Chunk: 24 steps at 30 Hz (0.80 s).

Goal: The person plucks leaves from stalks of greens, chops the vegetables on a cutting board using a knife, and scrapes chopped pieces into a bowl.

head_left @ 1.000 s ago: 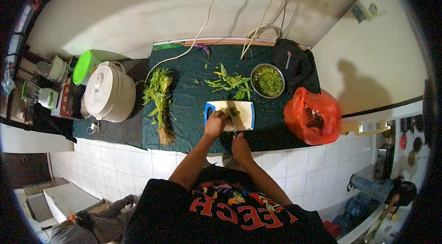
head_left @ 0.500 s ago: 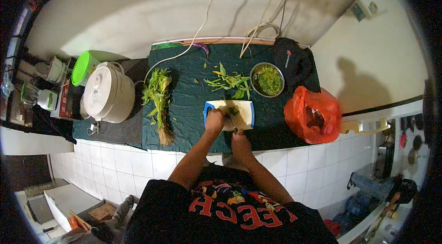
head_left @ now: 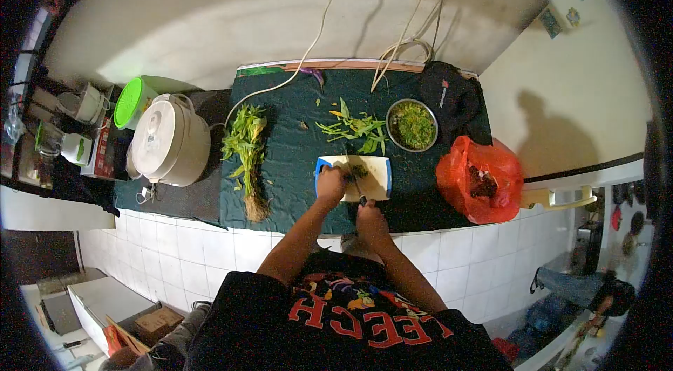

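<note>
A white cutting board [head_left: 377, 183] with blue ends lies near the table's front edge. Chopped dark green leaves [head_left: 360, 170] are on it. My left hand [head_left: 330, 184] is closed over the board's left part, its fingers curled against the leaves. The fist of my right hand [head_left: 371, 220] grips a knife [head_left: 362, 198] by its dark handle, with the blade slanting up and left over the board beside my left fingers. Behind the board lie loose leafy stems [head_left: 356, 128]. To their right stands a metal bowl [head_left: 436, 134] of chopped greens.
A bunch of rooted greens [head_left: 247, 150] lies on the left of the dark green cloth [head_left: 287, 161]. Farther left stands a white rice cooker [head_left: 172, 140]. A red plastic bag [head_left: 499, 196] sits at the right, below a black bag [head_left: 456, 98]. White cables [head_left: 308, 49] hang down the wall.
The whole view has shifted slightly. Both hands stay at the board, with my left hand still on the leaves and the knife still in my right fist.
</note>
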Each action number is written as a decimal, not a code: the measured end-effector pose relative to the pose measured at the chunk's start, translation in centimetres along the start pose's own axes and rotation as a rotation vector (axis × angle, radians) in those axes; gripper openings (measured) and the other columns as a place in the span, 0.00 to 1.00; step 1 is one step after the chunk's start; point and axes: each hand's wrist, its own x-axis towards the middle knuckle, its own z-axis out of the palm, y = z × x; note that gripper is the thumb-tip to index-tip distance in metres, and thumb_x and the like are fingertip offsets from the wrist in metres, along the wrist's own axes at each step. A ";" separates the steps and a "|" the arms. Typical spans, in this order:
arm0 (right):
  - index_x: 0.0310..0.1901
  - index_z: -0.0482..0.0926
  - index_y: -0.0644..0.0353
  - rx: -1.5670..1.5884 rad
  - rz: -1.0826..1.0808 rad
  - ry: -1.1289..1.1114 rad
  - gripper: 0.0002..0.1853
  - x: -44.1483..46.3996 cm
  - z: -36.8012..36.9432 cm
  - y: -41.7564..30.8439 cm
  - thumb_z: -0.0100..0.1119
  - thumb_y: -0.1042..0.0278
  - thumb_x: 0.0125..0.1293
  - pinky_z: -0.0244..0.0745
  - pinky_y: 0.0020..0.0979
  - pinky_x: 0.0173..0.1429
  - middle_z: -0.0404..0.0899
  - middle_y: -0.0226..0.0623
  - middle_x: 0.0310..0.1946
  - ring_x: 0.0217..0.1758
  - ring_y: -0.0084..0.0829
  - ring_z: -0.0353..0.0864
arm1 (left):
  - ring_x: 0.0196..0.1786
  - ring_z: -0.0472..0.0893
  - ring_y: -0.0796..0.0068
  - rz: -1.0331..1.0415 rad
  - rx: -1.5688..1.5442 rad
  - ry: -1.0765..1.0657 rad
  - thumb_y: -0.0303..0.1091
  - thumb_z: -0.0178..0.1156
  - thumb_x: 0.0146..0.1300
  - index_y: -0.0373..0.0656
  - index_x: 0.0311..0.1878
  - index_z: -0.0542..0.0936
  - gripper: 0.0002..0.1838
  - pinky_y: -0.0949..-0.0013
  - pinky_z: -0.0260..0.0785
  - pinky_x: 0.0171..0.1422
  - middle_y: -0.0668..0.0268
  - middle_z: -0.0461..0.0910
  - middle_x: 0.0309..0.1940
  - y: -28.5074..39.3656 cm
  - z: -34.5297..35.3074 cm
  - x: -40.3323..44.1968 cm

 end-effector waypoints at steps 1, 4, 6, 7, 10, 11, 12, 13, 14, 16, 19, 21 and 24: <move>0.50 0.66 0.71 0.001 0.000 0.002 0.21 0.2 0.1 0.1 0.45 0.56 0.74 0.79 0.54 0.41 0.81 0.62 0.32 0.38 0.60 0.83 | 0.43 0.78 0.44 -0.027 -0.011 -0.008 0.36 0.58 0.60 0.46 0.39 0.84 0.09 0.48 0.75 0.45 0.54 0.82 0.36 0.5 -0.6 -0.2; 0.50 0.66 0.71 -0.039 -0.003 -0.045 0.21 -0.2 0.4 0.4 0.45 0.55 0.74 0.80 0.54 0.42 0.82 0.61 0.33 0.38 0.60 0.83 | 0.44 0.77 0.44 0.059 -0.001 0.018 0.37 0.57 0.60 0.46 0.38 0.84 0.09 0.49 0.74 0.47 0.54 0.82 0.35 -0.2 0.1 -0.2; 0.49 0.67 0.70 -0.108 0.094 -0.089 0.21 -1.1 1.0 0.6 0.46 0.55 0.74 0.80 0.53 0.42 0.82 0.60 0.33 0.38 0.59 0.83 | 0.45 0.77 0.45 0.068 -0.004 0.056 0.37 0.58 0.60 0.46 0.37 0.84 0.09 0.49 0.74 0.48 0.54 0.81 0.34 -0.7 0.9 -0.1; 0.49 0.67 0.70 -0.108 0.096 -0.092 0.21 -1.0 1.4 1.1 0.46 0.55 0.74 0.80 0.53 0.42 0.82 0.60 0.33 0.38 0.59 0.83 | 0.46 0.77 0.46 0.079 -0.009 0.094 0.38 0.59 0.59 0.46 0.37 0.84 0.09 0.49 0.74 0.48 0.55 0.81 0.34 -0.9 1.2 -0.2; 0.48 0.68 0.70 -0.095 -0.152 0.056 0.20 -0.2 0.8 0.9 0.46 0.55 0.74 0.80 0.53 0.41 0.82 0.59 0.32 0.37 0.59 0.84 | 0.45 0.79 0.52 -0.056 0.013 0.033 0.38 0.66 0.53 0.48 0.38 0.87 0.10 0.52 0.76 0.50 0.59 0.83 0.36 -0.8 1.4 0.0; 0.48 0.68 0.70 -0.085 -0.098 0.042 0.20 0.4 0.4 0.3 0.46 0.55 0.74 0.80 0.53 0.41 0.82 0.59 0.31 0.36 0.59 0.84 | 0.45 0.79 0.52 -0.050 0.014 0.031 0.38 0.66 0.53 0.48 0.38 0.87 0.10 0.52 0.76 0.50 0.59 0.83 0.36 -0.7 1.3 -0.1; 0.48 0.68 0.69 -0.074 -0.046 0.030 0.20 0.8 -0.3 -0.4 0.46 0.55 0.74 0.80 0.53 0.41 0.82 0.59 0.31 0.36 0.60 0.84 | 0.45 0.80 0.52 -0.104 -0.035 0.010 0.38 0.66 0.53 0.48 0.38 0.87 0.10 0.53 0.76 0.49 0.59 0.83 0.35 -0.3 0.8 -0.1; 0.48 0.68 0.69 -0.072 -0.044 0.033 0.20 0.8 -0.5 -0.5 0.46 0.55 0.74 0.80 0.53 0.41 0.82 0.59 0.31 0.36 0.60 0.84 | 0.45 0.80 0.52 -0.161 -0.083 -0.012 0.39 0.66 0.53 0.48 0.38 0.87 0.10 0.53 0.76 0.49 0.58 0.83 0.35 0.1 0.2 -0.1; 0.47 0.68 0.69 -0.052 -0.030 0.026 0.20 0.6 -0.7 -0.7 0.46 0.55 0.74 0.80 0.53 0.41 0.82 0.59 0.30 0.35 0.60 0.84 | 0.45 0.80 0.52 -0.161 -0.083 -0.015 0.39 0.66 0.53 0.48 0.38 0.87 0.10 0.53 0.76 0.49 0.58 0.83 0.35 0.4 -0.3 -0.1; 0.47 0.68 0.69 -0.033 -0.009 0.012 0.20 -0.2 0.2 -0.3 0.46 0.55 0.74 0.80 0.53 0.41 0.82 0.59 0.30 0.35 0.60 0.84 | 0.46 0.80 0.52 -0.209 -0.109 -0.013 0.39 0.66 0.54 0.48 0.39 0.87 0.10 0.53 0.76 0.49 0.58 0.83 0.35 0.2 -0.1 -0.5; 0.48 0.69 0.69 -0.130 0.123 -0.049 0.20 -0.6 2.0 0.7 0.46 0.55 0.74 0.81 0.53 0.41 0.82 0.59 0.30 0.35 0.58 0.84 | 0.46 0.80 0.52 -0.183 -0.116 -0.007 0.40 0.66 0.54 0.49 0.40 0.87 0.11 0.52 0.76 0.50 0.58 0.83 0.36 -0.6 1.1 -0.3; 0.53 0.68 0.73 -0.102 0.043 0.032 0.23 -0.1 2.0 0.9 0.45 0.55 0.74 0.81 0.53 0.42 0.82 0.59 0.30 0.36 0.57 0.84 | 0.41 0.82 0.51 -0.093 -0.075 -0.002 0.41 0.63 0.58 0.49 0.41 0.86 0.11 0.51 0.77 0.45 0.55 0.83 0.35 -1.3 1.6 -0.3; 0.57 0.66 0.75 -0.038 0.017 -0.071 0.26 1.1 -0.1 -0.2 0.45 0.54 0.75 0.81 0.53 0.41 0.82 0.59 0.31 0.36 0.57 0.85 | 0.37 0.83 0.50 0.053 -0.015 0.003 0.41 0.59 0.63 0.49 0.43 0.85 0.11 0.49 0.77 0.41 0.54 0.83 0.35 -1.0 1.0 -0.6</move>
